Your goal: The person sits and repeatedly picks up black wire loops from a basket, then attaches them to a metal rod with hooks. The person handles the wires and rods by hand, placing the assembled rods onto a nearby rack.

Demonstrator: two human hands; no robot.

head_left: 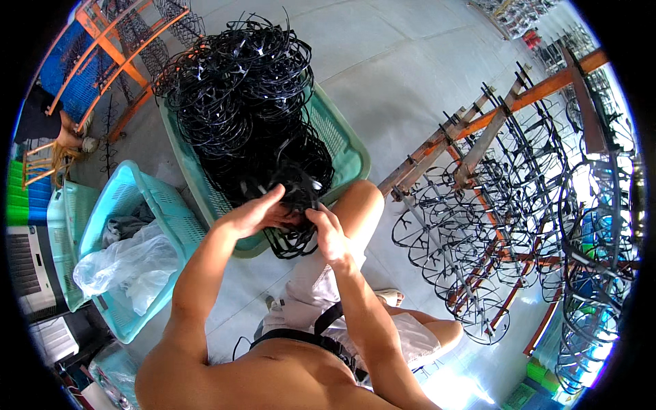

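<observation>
From where I stand, the left hand (pixel 256 213) is half curled, thumb raised, and the right hand (pixel 330 236) is more closed; both grip a bundle of black loops (pixel 290 242) between them, some fingertips hidden. I'd keep the loops gathered and ease them clear gently, since the tangled pile (pixel 239 102) just ahead of both hands could snag. The green crate's rim (pixel 359 154) stands ahead of the right hand; left of the left hand sits a turquoise basket (pixel 130 178) with a plastic bag (pixel 133 266). Well right, loaded orange racks (pixel 547 85) crowd the side.

Loop pile (pixel 236 109) in crate (pixel 345 137) ahead; bag (pixel 130 266) in 2nd crate (pixel 174 212) to L; rack (pixel 550 86) (w/ hung loops (pixel 509 181)) to R.
</observation>
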